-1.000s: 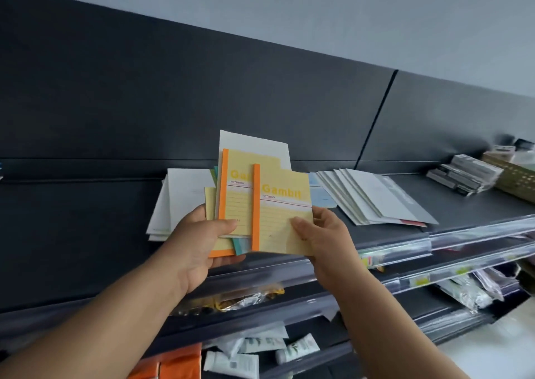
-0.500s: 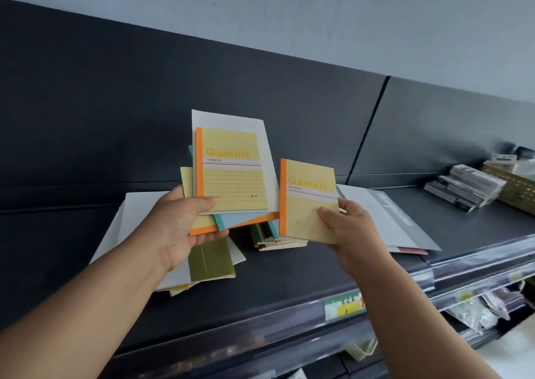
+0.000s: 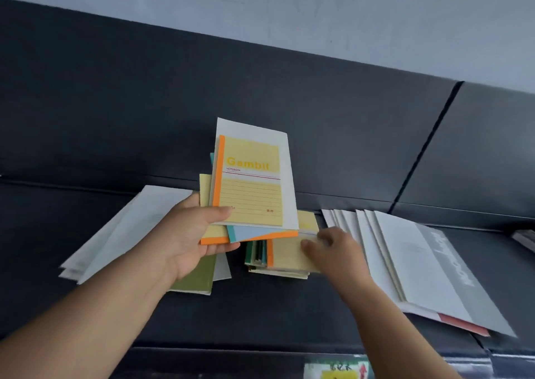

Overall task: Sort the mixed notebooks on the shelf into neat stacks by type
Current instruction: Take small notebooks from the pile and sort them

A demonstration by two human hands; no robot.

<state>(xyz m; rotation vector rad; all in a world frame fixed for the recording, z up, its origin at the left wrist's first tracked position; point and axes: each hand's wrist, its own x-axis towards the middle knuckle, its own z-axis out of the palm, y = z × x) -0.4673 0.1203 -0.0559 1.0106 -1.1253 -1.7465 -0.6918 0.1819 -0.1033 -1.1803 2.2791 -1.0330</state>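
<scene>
**Shelf sort: left hand loaded, right hand at the pile**

Logged left hand (image 3: 188, 239) at 8 o'clock of frame centre, gripping a fan of notebooks (image 3: 260, 235). Thumb pressed across the front covers, fingers curled underneath. Noted on top of the fan a yellow Gambit notebook (image 3: 249, 187) with an orange spine, near upright, backed by a larger white notebook (image 3: 286, 176). Noted lower in the fan a blue cover and another yellow, orange-edged one, both tilted.

Found right hand (image 3: 338, 251) at 4 o'clock of the fan, resting on the right edge of a second yellow notebook (image 3: 286, 258), also orange-spined. Found that notebook lying flat atop a small mixed pile (image 3: 256, 255) on the dark shelf (image 3: 289, 315), just below the fan. Heavy motion blur here. Thumb seen on the cover; could not tell the fingers' state, pinching or loose.

Recorded white booklets (image 3: 405, 263) fanned out on the shelf at 3 o'clock of the pile, with a red edge showing beneath the lowest. Recorded further white booklets (image 3: 121, 234) at 9 o'clock, and a green notebook (image 3: 197, 280) beside them, partly hidden by the left wrist. Spotted a price label (image 3: 335, 371) on the shelf's front lip at 6 o'clock.
</scene>
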